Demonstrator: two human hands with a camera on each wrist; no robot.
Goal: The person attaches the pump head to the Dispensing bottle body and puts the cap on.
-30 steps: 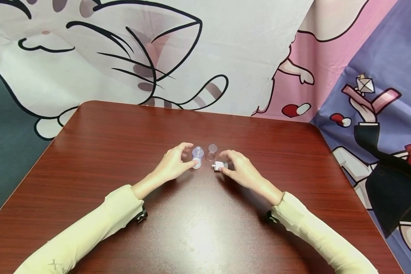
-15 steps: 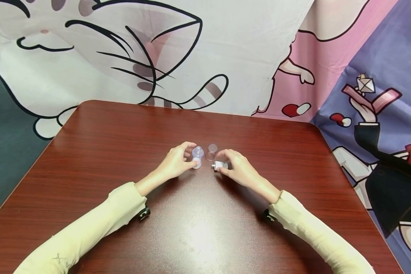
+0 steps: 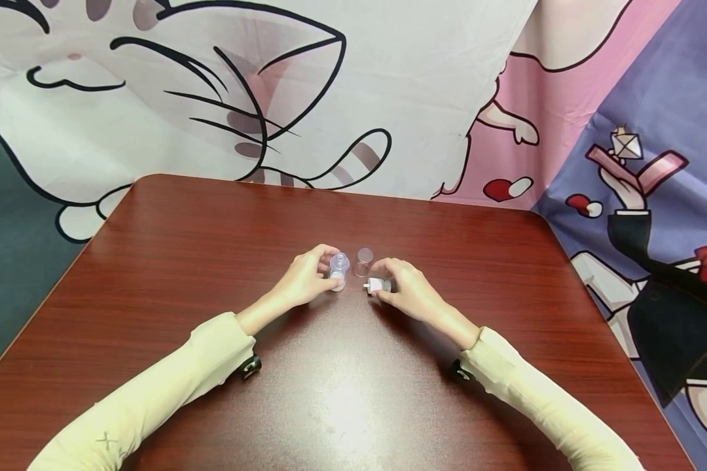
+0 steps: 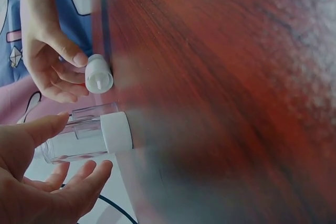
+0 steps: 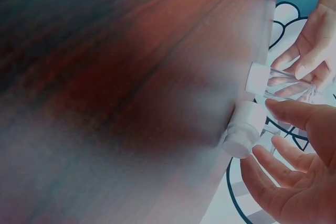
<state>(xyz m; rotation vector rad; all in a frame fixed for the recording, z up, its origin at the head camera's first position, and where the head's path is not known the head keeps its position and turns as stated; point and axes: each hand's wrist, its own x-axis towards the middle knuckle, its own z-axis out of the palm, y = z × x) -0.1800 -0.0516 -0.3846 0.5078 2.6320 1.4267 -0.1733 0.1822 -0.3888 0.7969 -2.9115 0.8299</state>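
A clear bottle (image 3: 339, 267) stands upright on the table with its white cap (image 4: 116, 131) at the bottom. My left hand (image 3: 304, 277) is around its left side, thumb in front and loosely bent fingers behind, close to the clear wall. A small white dropper-like bottle (image 3: 378, 285) lies on its side with its narrow tip pointing left. Around its right end is my right hand (image 3: 413, 288), thumb tip right at it and the other fingers spread beyond, as the right wrist view shows. Part of this white piece (image 5: 244, 129) is hidden behind the hand in the head view.
Between and just behind the two bottles is a small clear cup-like piece (image 3: 363, 263) on the brown table (image 3: 259, 216). A patterned cloth (image 3: 424, 98) hangs along the table's far edge. Dark wrist devices (image 3: 250, 367) sit below both cuffs.
My left hand has shifted slightly right, its fingers reaching farther around the clear bottle. The right hand has edged left over the white piece. Both objects stay in place.
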